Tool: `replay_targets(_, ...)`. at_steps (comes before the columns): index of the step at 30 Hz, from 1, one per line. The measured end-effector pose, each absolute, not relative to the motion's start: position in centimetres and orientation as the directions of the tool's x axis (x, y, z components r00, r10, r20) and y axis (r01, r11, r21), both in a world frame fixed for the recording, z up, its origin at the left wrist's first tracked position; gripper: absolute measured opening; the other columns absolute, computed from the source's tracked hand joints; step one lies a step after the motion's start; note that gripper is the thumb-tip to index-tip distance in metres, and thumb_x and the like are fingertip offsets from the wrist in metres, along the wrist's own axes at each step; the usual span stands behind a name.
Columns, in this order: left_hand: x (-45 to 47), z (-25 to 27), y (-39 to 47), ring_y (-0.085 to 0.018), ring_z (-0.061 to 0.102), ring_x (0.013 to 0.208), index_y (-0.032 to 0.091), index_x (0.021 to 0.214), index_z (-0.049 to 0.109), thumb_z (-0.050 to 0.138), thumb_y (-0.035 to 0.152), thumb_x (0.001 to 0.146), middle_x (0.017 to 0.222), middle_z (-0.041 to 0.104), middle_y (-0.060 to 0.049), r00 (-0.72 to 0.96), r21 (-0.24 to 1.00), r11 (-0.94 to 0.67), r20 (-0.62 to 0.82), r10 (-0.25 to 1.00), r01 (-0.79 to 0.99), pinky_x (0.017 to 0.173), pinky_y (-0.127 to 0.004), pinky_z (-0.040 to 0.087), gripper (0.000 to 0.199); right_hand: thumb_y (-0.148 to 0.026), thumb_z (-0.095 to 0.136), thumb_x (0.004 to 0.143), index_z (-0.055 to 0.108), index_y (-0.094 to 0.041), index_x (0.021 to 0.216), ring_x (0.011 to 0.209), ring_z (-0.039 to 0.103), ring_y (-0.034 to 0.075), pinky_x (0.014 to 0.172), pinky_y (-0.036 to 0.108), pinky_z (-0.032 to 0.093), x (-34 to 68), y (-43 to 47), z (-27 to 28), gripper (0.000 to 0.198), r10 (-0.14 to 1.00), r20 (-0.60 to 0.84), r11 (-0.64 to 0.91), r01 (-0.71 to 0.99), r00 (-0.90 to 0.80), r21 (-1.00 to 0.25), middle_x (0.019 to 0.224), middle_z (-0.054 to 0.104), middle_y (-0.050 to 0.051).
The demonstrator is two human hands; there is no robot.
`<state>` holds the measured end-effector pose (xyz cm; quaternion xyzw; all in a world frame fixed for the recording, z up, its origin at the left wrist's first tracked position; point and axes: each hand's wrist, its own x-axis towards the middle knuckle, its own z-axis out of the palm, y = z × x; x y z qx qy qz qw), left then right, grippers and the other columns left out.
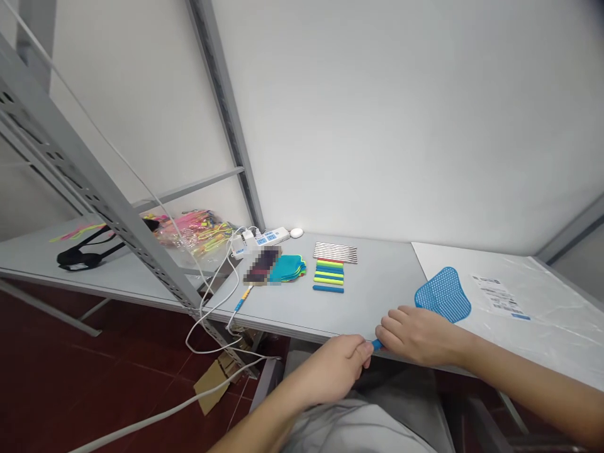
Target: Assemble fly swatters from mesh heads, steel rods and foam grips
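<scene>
Blue stick (376,345), left hand (340,365) curled around it, right hand (408,332) gripping too

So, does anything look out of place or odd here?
Slightly: white cables hang off the table in untidy loops, and stray cardboard lies below. A pixelated patch hides something beside the teal pieces.

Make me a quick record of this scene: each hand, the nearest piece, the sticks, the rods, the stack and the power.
Left hand: closed on a blue stick
Right hand: closed around the same stick, mostly hidden
Nearest piece: blue perforated panel, just beyond the right hand
Sticks: blue and yellow-green sticks, side by side on the table
Rods: metal rods, behind those sticks
Stack: teal pieces, left of the sticks
Power: power strip, near the wall, plugs in it
</scene>
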<state>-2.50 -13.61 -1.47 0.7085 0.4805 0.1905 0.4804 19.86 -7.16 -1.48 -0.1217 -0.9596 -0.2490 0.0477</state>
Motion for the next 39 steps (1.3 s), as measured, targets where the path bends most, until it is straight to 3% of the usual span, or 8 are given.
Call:
replay_targets(7,-2.0,-2.2,-13.0,-0.004,0.011,0.041,0.021,0.084,0.043,0.05,0.063,0.087,0.06,0.031,0.01,0.731,0.736,0.677,-0.476,0.489,0.027,0.039,-0.019,0.008,0.042,-0.021,0.045,0.095,0.053,-0.019,0.079,0.055,0.041,0.015,0.053,0.034,0.016,21.1,-6.5,-0.1,0.018,0.093,0.124,0.847,0.144,-0.988,0.512,0.065,0.051,0.0)
replay_targets(17,-1.4,0.6,-15.1,-0.005,0.003,0.042,0.02,0.085,0.042,0.05,0.057,0.09,0.059,0.018,0.011,0.858,0.495,0.861,-0.387,0.339,-0.116,0.038,-0.016,0.006,0.037,-0.026,0.042,0.097,0.055,-0.024,0.083,0.05,0.037,0.015,0.049,0.034,0.017,21.9,-7.1,4.9,0.019,-0.021,0.193,0.855,0.083,-0.981,0.512,0.056,0.045,-0.003)
replay_targets(20,-1.7,1.1,-14.2,-0.007,0.017,0.044,0.021,0.086,0.046,0.038,0.059,0.094,0.061,0.027,0.008,0.711,0.806,0.589,-0.444,0.545,0.052,0.042,-0.018,0.018,0.04,-0.02,0.041,0.097,0.053,-0.022,0.081,0.052,0.039,0.014,0.05,0.032,0.018,21.6,-6.3,5.2,0.02,0.073,0.173,0.875,0.146,-0.982,0.461,0.06,0.05,-0.001)
replay_targets(22,-1.5,1.2,-12.6,-0.012,0.038,0.055,0.02,0.086,0.051,0.034,0.051,0.098,0.068,0.043,0.002,0.464,0.929,0.081,-0.254,0.849,0.362,0.053,-0.022,0.032,0.037,-0.018,0.04,0.097,0.052,-0.02,0.082,0.056,0.045,0.014,0.051,0.03,0.02,21.4,-5.3,5.2,0.019,0.302,0.114,0.882,0.323,-0.946,0.343,0.069,0.057,0.002)
replay_targets(24,-0.7,1.1,-10.3,-0.02,0.052,0.08,0.019,0.09,0.055,0.04,0.038,0.098,0.086,0.055,-0.006,0.261,0.597,-0.323,0.191,0.946,0.734,0.072,-0.032,0.04,0.025,-0.021,0.041,0.097,0.052,-0.02,0.085,0.06,0.049,0.015,0.053,0.029,0.022,21.1,-4.1,5.2,0.017,0.591,0.036,0.797,0.59,-0.806,0.127,0.075,0.061,0.004)
replay_targets(27,1.4,0.8,-5.9,-0.029,0.053,0.101,0.017,0.107,0.057,0.042,0.028,0.098,0.103,0.059,-0.013,0.307,0.099,-0.393,0.464,0.831,0.914,0.09,-0.047,0.035,0.021,-0.03,0.035,0.099,0.052,-0.02,0.084,0.057,0.051,0.015,0.052,0.027,0.027,20.9,-2.4,5.4,0.025,0.782,-0.063,0.611,0.783,-0.619,-0.114,0.072,0.062,0.003)
replay_targets(32,3.6,0.9,1.6,-0.025,0.059,0.098,0.018,0.095,0.059,0.041,0.03,0.099,0.1,0.065,-0.011,0.603,-0.015,-0.629,0.304,0.738,0.778,0.087,-0.039,0.038,0.022,-0.037,0.02,0.1,0.053,-0.02,0.08,0.064,0.056,0.016,0.056,0.026,0.037,21.4,0.9,5.1,0.042,0.812,-0.117,0.544,0.815,-0.571,-0.2,0.077,0.065,0.004)
replay_targets(39,4.3,3.6,5.8,-0.024,0.061,0.071,0.019,0.089,0.059,0.039,0.044,0.096,0.078,0.065,-0.009,0.737,0.148,-0.735,0.047,0.674,0.662,0.063,-0.032,0.039,0.032,-0.037,0.019,0.101,0.051,-0.021,0.081,0.055,0.049,0.014,0.051,0.026,0.032,24.3,3.1,4.5,0.041,0.821,-0.071,0.561,0.823,-0.567,-0.093,0.068,0.059,0.002)
